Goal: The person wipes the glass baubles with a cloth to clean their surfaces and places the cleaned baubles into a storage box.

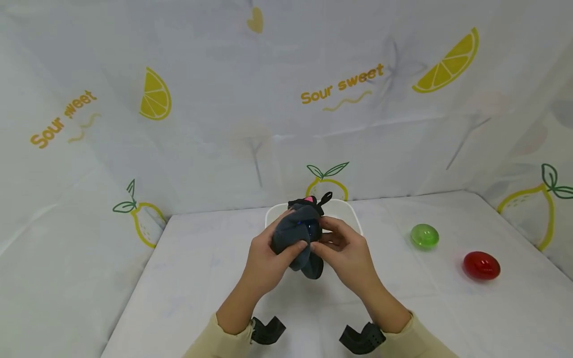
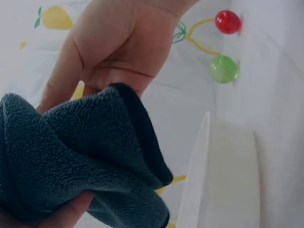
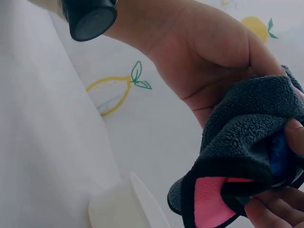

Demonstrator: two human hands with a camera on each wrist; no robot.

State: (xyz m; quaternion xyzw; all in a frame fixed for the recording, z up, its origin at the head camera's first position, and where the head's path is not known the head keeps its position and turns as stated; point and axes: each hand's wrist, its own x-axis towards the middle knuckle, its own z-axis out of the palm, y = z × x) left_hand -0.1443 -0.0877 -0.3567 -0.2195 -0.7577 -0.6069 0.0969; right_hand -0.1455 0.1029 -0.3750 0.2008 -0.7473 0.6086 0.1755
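Your left hand [image 1: 264,258] is wrapping its fingers and thumb around the left side of a dark grey fleece cloth pouch with a pink patch and black trim [image 1: 301,233], so that grip is clenched on the fabric; in the left wrist view the fleece [image 2: 80,161] is bunching up against your palm with the thumb pressing it from below. You are holding the pouch up above the white surface [image 1: 201,278], just in front of a white rounded plastic tub [image 1: 353,211] that is sitting at the far edge by the lemon-printed backdrop [image 1: 286,99]. Something blue [image 3: 278,152] is showing inside the folds of the pouch, though what it is cannot be told. Your right hand [image 1: 346,251] is meeting the pouch from the right, its fingertips pinching the dark edge, so that grip is grasping the cloth too; the right wrist view is showing the pink patch [image 3: 211,199] hanging at the bottom. Further right, a green translucent egg-shaped ball [image 1: 424,236] is resting on the surface, and a red glossy egg-shaped ball [image 1: 481,265] is lying near it, well apart from your hands.
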